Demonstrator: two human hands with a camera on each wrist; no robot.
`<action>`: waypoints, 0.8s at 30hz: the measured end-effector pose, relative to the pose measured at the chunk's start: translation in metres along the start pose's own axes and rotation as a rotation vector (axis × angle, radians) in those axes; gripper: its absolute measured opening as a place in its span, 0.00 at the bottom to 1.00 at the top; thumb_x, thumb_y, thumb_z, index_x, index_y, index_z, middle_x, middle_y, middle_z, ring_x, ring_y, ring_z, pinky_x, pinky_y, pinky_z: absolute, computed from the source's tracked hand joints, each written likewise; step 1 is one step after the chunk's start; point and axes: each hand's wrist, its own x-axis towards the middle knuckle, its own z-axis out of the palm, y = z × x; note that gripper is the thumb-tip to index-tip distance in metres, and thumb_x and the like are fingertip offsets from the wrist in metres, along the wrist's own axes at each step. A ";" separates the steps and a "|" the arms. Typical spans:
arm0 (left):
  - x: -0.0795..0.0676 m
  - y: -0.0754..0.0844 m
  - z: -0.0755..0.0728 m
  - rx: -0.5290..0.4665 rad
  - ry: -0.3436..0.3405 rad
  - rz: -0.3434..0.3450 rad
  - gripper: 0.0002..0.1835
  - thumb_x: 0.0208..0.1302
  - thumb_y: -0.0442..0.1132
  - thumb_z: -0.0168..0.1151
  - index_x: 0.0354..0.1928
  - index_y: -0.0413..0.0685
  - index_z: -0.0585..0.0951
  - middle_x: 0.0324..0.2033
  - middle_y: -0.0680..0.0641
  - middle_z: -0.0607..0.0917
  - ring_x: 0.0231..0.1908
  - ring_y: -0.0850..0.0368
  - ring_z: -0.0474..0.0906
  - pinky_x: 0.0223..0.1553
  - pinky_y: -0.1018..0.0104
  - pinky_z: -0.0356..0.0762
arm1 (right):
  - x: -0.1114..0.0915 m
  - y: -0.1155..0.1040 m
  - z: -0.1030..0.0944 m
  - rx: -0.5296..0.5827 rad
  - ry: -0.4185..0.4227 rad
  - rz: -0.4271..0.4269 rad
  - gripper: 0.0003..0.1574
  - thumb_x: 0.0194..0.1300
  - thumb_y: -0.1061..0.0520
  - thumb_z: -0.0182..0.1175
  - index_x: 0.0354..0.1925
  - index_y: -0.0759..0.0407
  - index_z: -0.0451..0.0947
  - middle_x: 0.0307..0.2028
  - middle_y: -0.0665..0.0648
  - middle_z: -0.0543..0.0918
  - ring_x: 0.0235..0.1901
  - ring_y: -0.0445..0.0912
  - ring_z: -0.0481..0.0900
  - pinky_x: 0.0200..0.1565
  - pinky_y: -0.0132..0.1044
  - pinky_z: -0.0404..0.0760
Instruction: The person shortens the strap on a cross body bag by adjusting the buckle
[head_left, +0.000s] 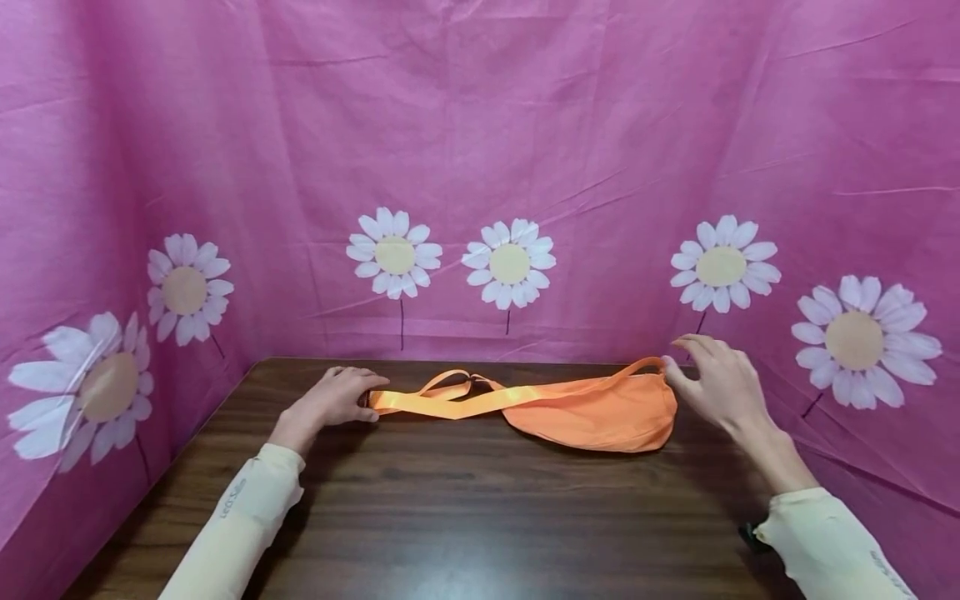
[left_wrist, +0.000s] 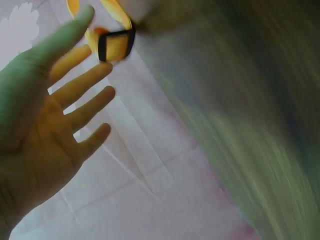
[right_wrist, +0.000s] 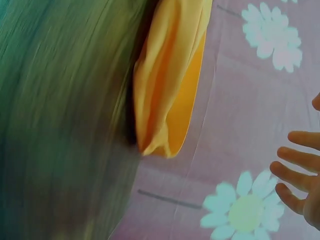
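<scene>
An orange fabric waist bag point(head_left: 596, 412) lies on the table, its pouch to the right and its flat strap point(head_left: 457, 406) stretched out leftward. Beside the strap's far end is my left hand point(head_left: 335, 398). The left wrist view shows this hand point(left_wrist: 60, 110) with fingers spread, and a black buckle point(left_wrist: 101, 47) on the strap just past the fingertips. My right hand point(head_left: 722, 385) is raised by the pouch's right end, fingers extended. In the right wrist view the right hand point(right_wrist: 305, 180) appears at the edge, apart from the orange pouch point(right_wrist: 167, 85).
A dark wood-grain table point(head_left: 480, 508) carries the bag close to its back edge. Pink cloth point(head_left: 480, 117) printed with white daisies hangs behind and along both sides.
</scene>
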 end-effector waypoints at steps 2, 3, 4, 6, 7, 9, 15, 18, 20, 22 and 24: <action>0.007 0.004 0.003 0.030 0.002 0.010 0.20 0.56 0.45 0.79 0.49 0.49 0.86 0.42 0.49 0.85 0.45 0.48 0.80 0.51 0.41 0.71 | 0.001 -0.009 0.002 0.009 -0.015 -0.027 0.21 0.65 0.48 0.65 0.49 0.61 0.84 0.52 0.65 0.83 0.52 0.64 0.78 0.49 0.64 0.71; 0.010 0.005 0.004 0.042 0.005 0.017 0.15 0.55 0.44 0.80 0.43 0.51 0.86 0.36 0.52 0.84 0.39 0.52 0.80 0.46 0.45 0.73 | 0.002 -0.014 0.003 0.013 -0.026 -0.039 0.21 0.64 0.48 0.65 0.49 0.61 0.84 0.51 0.64 0.83 0.51 0.64 0.79 0.49 0.63 0.72; 0.012 0.006 0.004 0.051 0.014 0.026 0.13 0.54 0.43 0.80 0.38 0.53 0.85 0.30 0.55 0.82 0.33 0.56 0.77 0.41 0.50 0.74 | 0.002 -0.018 0.004 0.017 -0.035 -0.051 0.20 0.64 0.49 0.66 0.48 0.61 0.84 0.51 0.64 0.84 0.51 0.63 0.79 0.49 0.62 0.73; 0.014 0.008 0.003 0.060 0.044 0.049 0.13 0.53 0.43 0.81 0.31 0.55 0.81 0.24 0.56 0.78 0.26 0.60 0.71 0.33 0.56 0.72 | 0.005 -0.026 0.005 0.032 -0.055 -0.068 0.18 0.64 0.49 0.66 0.46 0.60 0.85 0.49 0.62 0.84 0.46 0.61 0.82 0.47 0.61 0.74; 0.015 0.010 0.002 0.055 0.064 0.060 0.14 0.53 0.43 0.81 0.30 0.55 0.80 0.24 0.56 0.78 0.25 0.61 0.70 0.31 0.57 0.70 | 0.007 -0.031 0.005 0.043 -0.070 -0.072 0.17 0.65 0.49 0.67 0.46 0.59 0.85 0.49 0.61 0.85 0.45 0.59 0.82 0.47 0.60 0.74; 0.016 0.015 -0.003 0.039 0.116 0.080 0.14 0.53 0.44 0.81 0.32 0.54 0.81 0.25 0.55 0.79 0.26 0.60 0.71 0.31 0.57 0.71 | 0.011 -0.040 0.005 0.072 -0.116 -0.084 0.16 0.66 0.48 0.66 0.46 0.57 0.85 0.48 0.58 0.85 0.42 0.55 0.84 0.45 0.58 0.76; 0.015 0.050 -0.032 0.038 0.308 0.162 0.21 0.53 0.42 0.81 0.49 0.49 0.86 0.42 0.51 0.85 0.43 0.50 0.81 0.46 0.47 0.74 | 0.028 -0.078 -0.001 0.245 -0.280 -0.114 0.15 0.71 0.45 0.64 0.51 0.50 0.84 0.47 0.50 0.86 0.43 0.47 0.86 0.41 0.50 0.83; 0.018 0.077 -0.049 0.046 0.385 0.218 0.24 0.52 0.40 0.82 0.53 0.50 0.86 0.45 0.51 0.85 0.47 0.49 0.80 0.49 0.47 0.71 | 0.039 -0.105 -0.004 0.296 -0.311 -0.177 0.17 0.71 0.45 0.64 0.52 0.50 0.84 0.48 0.49 0.86 0.49 0.48 0.83 0.46 0.50 0.81; 0.019 0.095 -0.060 0.060 0.432 0.257 0.26 0.51 0.40 0.83 0.54 0.51 0.86 0.46 0.52 0.85 0.49 0.50 0.79 0.50 0.48 0.70 | 0.047 -0.126 -0.006 0.293 -0.306 -0.240 0.19 0.71 0.43 0.64 0.54 0.51 0.84 0.50 0.50 0.85 0.52 0.49 0.82 0.50 0.52 0.79; 0.020 0.114 -0.070 0.069 0.473 0.295 0.27 0.51 0.38 0.83 0.55 0.51 0.86 0.47 0.53 0.85 0.50 0.50 0.78 0.50 0.50 0.68 | 0.052 -0.147 -0.007 0.277 -0.297 -0.301 0.23 0.72 0.41 0.61 0.56 0.51 0.83 0.53 0.50 0.85 0.53 0.49 0.81 0.52 0.54 0.78; 0.021 0.132 -0.079 0.071 0.508 0.325 0.28 0.50 0.39 0.83 0.56 0.51 0.85 0.48 0.53 0.85 0.51 0.51 0.77 0.49 0.52 0.67 | 0.057 -0.166 -0.007 0.287 -0.313 -0.326 0.26 0.73 0.37 0.59 0.59 0.50 0.81 0.55 0.50 0.83 0.55 0.49 0.81 0.53 0.54 0.77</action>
